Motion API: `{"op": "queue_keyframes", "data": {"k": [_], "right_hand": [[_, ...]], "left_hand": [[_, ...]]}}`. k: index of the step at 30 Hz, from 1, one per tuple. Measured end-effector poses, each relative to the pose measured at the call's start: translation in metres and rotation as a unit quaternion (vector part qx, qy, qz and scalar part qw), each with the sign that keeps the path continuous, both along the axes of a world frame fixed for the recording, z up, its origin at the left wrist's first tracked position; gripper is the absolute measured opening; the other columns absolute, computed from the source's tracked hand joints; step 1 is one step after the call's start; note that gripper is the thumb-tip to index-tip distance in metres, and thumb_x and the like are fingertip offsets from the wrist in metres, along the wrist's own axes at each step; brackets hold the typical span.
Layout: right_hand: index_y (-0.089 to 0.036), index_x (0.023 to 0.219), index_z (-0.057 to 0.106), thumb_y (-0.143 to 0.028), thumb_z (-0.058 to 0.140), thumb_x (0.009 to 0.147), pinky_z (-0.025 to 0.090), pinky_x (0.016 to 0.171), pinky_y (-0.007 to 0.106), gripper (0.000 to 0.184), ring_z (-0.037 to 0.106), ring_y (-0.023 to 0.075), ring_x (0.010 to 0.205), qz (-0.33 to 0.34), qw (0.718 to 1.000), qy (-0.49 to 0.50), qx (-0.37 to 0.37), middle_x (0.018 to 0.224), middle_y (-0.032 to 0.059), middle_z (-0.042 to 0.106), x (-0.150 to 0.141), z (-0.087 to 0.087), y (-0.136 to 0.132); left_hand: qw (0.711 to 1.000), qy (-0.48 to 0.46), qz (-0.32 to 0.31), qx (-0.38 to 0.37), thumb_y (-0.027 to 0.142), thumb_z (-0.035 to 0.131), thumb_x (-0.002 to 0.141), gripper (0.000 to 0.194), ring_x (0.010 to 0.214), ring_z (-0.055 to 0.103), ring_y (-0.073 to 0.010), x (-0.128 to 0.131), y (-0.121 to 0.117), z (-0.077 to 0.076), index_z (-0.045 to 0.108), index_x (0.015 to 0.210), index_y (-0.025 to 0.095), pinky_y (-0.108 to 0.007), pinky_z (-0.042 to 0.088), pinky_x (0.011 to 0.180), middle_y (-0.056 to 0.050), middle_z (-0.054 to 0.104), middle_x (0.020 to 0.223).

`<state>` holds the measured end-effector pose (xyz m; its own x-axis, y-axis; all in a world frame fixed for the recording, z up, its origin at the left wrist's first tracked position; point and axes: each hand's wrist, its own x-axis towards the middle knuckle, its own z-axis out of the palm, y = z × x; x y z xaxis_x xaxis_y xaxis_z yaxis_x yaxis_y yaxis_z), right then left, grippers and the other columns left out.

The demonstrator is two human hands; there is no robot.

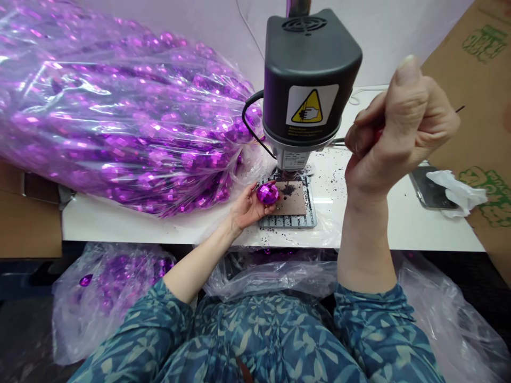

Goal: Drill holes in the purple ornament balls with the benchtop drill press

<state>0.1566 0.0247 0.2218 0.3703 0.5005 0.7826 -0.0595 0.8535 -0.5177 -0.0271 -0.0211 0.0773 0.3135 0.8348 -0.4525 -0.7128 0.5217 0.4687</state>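
Observation:
A shiny purple faceted ball (268,193) rests in the fingers of my left hand (248,206), over the left part of a brown board (291,205). Above the board stands a black bench drill press (311,74) with a yellow warning label. Its chuck end (288,174) is just above and to the right of the ball; I cannot tell whether a bit touches anything. Raised to the right of the machine, my right hand (403,127) is closed around the drill press lever, whose metal rod (339,141) runs to the fingers. The grip itself is mostly hidden.
A big clear bag of purple faceted balls (131,122) lies left on the white table (131,226). Dark shavings surround the metal base (311,221). A phone (429,186), a crumpled tissue (459,192) and a cardboard box (475,80) are right. Another bag (112,292) hangs below the table.

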Motion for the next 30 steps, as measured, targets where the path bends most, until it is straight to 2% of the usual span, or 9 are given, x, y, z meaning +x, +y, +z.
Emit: {"op": "queue_keyframes", "data": {"k": [5,9,11,17,20,23,25,28,30], "right_hand": [[-0.017,0.055,0.055,-0.045,0.063,0.089,0.023,0.043,0.024,0.045,0.037,-0.0010,0.037,0.006,1.000,0.009,0.011,0.043,-0.0076,0.042,0.000,-0.001,-0.001],[-0.017,0.055,0.054,-0.044,0.062,0.089,0.023,0.043,0.024,0.045,0.037,-0.0014,0.037,0.005,1.000,0.008,0.007,0.043,-0.0080,0.042,0.000,-0.002,0.000],[-0.017,0.054,0.054,-0.044,0.063,0.089,0.023,0.044,0.024,0.045,0.037,-0.0012,0.037,0.007,1.000,0.010,0.008,0.043,-0.0080,0.042,0.000,-0.003,0.000],[-0.016,0.055,0.056,-0.042,0.063,0.091,0.025,0.046,0.023,0.045,0.038,-0.0017,0.039,0.004,1.000,0.007,0.013,0.044,-0.0078,0.043,0.000,-0.003,-0.001],[-0.016,0.055,0.055,-0.042,0.062,0.092,0.024,0.046,0.023,0.045,0.038,-0.0021,0.039,0.006,1.000,0.006,0.016,0.044,-0.0080,0.042,0.001,-0.004,-0.002],[-0.016,0.055,0.055,-0.043,0.062,0.092,0.024,0.046,0.022,0.046,0.038,-0.0033,0.039,0.002,1.000,0.002,0.011,0.044,-0.0088,0.041,0.001,-0.004,-0.002],[-0.016,0.056,0.055,-0.043,0.061,0.092,0.024,0.046,0.021,0.046,0.039,-0.0041,0.040,-0.001,1.000,-0.001,0.002,0.045,-0.0092,0.042,0.001,-0.004,-0.003],[-0.016,0.055,0.055,-0.043,0.061,0.091,0.023,0.045,0.022,0.046,0.039,-0.0037,0.040,0.001,1.000,0.003,-0.005,0.044,-0.0088,0.042,0.001,-0.004,-0.004],[-0.016,0.054,0.056,-0.044,0.062,0.091,0.023,0.045,0.022,0.047,0.038,-0.0034,0.039,0.002,1.000,0.007,-0.004,0.042,-0.0086,0.040,0.001,-0.004,-0.004]], "left_hand": [[1.000,0.016,-0.015,-0.001,0.044,0.039,0.113,0.045,0.075,0.076,-0.0191,0.003,-0.004,-0.003,0.067,0.126,0.010,-0.023,0.059,0.060,-0.013,0.077,0.090],[0.998,0.000,0.064,-0.031,0.046,0.039,0.113,0.046,0.086,0.078,-0.0211,0.008,-0.005,-0.005,0.062,0.133,0.012,-0.030,0.066,0.074,-0.011,0.077,0.096],[0.995,-0.011,0.085,-0.050,0.049,0.041,0.112,0.048,0.088,0.079,-0.0225,0.010,-0.006,-0.005,0.059,0.137,0.013,-0.032,0.067,0.076,-0.010,0.076,0.095],[0.994,-0.028,0.071,-0.076,0.056,0.043,0.110,0.051,0.082,0.079,-0.0222,0.009,-0.009,-0.001,0.060,0.132,0.013,-0.028,0.067,0.068,-0.010,0.075,0.091],[0.997,-0.012,0.040,-0.068,0.049,0.040,0.113,0.046,0.075,0.077,-0.0188,0.009,-0.010,0.001,0.064,0.122,0.011,-0.024,0.064,0.062,-0.012,0.075,0.091],[0.999,0.012,0.022,-0.038,0.037,0.052,0.108,0.031,0.075,0.076,-0.0172,0.008,-0.013,-0.001,0.066,0.118,0.012,-0.023,0.062,0.064,-0.012,0.076,0.094],[0.999,0.034,0.025,0.003,0.025,0.063,0.099,0.021,0.081,0.076,-0.0174,0.007,-0.016,-0.004,0.068,0.116,0.013,-0.026,0.063,0.073,-0.011,0.078,0.098],[0.994,0.065,0.031,0.087,0.009,0.073,0.080,0.034,0.097,0.077,-0.0193,0.005,-0.021,-0.009,0.071,0.114,0.014,-0.032,0.060,0.095,-0.010,0.080,0.110],[0.988,0.076,0.027,0.130,0.005,0.077,0.071,0.046,0.108,0.076,-0.0216,0.004,-0.022,-0.013,0.071,0.115,0.015,-0.035,0.055,0.104,-0.011,0.080,0.115]]}}
